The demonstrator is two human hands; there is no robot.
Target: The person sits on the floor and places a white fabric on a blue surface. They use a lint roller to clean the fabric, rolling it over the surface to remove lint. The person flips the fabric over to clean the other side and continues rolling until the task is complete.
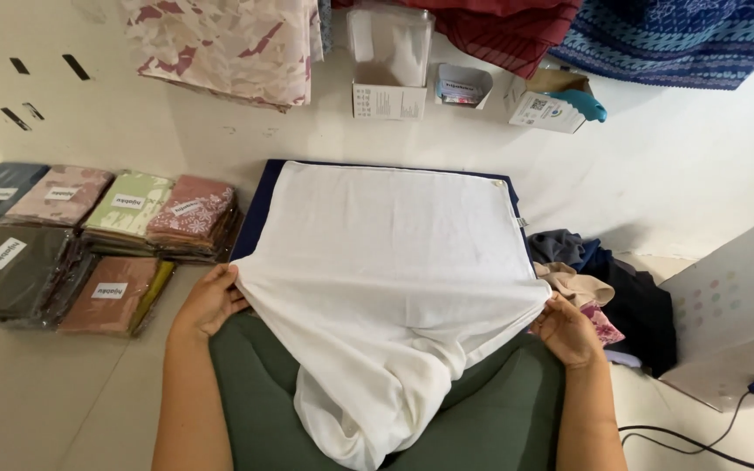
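I see both hands clamped on the white cloth: left hand on its left edge, right hand on its right. Cloth lies over a navy board, near end sagging into the lap.

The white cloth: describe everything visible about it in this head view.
The white cloth is plain, thin and soft-looking, with a fine weave. Its far part lies flat over a dark blue board on the floor. Its near part hangs slack and creased onto the person's green-clad lap. The left hand grips its left edge and the right hand its right edge, both pulling the sides taut.
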